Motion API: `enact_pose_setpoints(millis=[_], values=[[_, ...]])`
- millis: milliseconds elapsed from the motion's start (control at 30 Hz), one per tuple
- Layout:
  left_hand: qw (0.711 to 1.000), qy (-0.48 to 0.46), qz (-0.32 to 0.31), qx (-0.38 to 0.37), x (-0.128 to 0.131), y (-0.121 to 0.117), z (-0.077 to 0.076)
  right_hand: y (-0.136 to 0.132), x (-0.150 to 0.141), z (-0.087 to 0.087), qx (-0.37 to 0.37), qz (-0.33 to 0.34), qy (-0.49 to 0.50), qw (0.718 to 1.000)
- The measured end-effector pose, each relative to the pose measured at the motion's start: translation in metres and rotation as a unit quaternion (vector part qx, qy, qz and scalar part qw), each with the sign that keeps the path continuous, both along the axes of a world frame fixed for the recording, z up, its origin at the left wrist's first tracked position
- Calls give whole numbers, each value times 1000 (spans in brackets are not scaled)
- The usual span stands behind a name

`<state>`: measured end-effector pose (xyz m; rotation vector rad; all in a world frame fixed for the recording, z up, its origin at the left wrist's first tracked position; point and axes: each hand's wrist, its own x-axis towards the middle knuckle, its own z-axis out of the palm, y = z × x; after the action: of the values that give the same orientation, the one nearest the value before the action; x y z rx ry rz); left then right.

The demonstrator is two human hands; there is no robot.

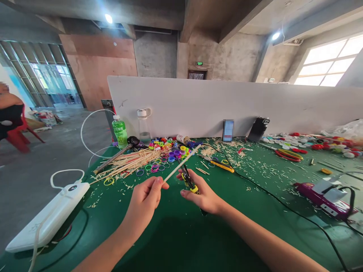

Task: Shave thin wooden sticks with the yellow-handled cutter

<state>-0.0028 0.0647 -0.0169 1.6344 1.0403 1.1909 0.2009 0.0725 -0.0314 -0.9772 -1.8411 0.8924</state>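
Pale wood stick [183, 163] pinched between the thumb and fingers of the left hand [146, 196], slanting up and away to the right over the green table [170, 234]. The right hand [205, 194] has its fingers wrapped round some black and yellow pliers [187, 178], tips pointing up near the stick. Can't tell from where I'm standing if they actually touch it.

Just past the hands there's a scatter of coloured rings [155, 168], then a bunch of purple and yellow caps [176, 153], with a big heap of thin sticks [133, 161] off to the left. On the right of the pliers, a few short bits [202, 171] and an orange knife [222, 165], wood shavings all over the place.

Further back, a green bottle [120, 133] and a clear bottle [144, 130] stand upright by the white board [181, 105], and a phone [228, 130] is propped against it. Purple power strip [323, 200] way over on the right, and someone [11, 109] sitting on a red chair [22, 130] far left
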Motion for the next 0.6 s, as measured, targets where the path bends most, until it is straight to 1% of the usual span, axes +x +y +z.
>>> enact_pose_setpoints(millis=[100, 233, 333, 433, 600], values=[[1000, 7, 1, 2, -3, 3, 0, 0, -1, 0, -3, -15, 10, 1000], [997, 55, 0, 48, -4, 2, 2, 2, 1, 0, -7, -30, 36, 999], [994, 79, -5, 76, -2, 2, 3, 4, 3, 0, -8, -31, 25, 999], [992, 88, -7, 95, -3, 4, 3, 4, 4, -1, -8, -35, 14, 999], [989, 93, 10, 115, -6, 6, 2, 3, 1, -1, -1, -41, 17, 999]])
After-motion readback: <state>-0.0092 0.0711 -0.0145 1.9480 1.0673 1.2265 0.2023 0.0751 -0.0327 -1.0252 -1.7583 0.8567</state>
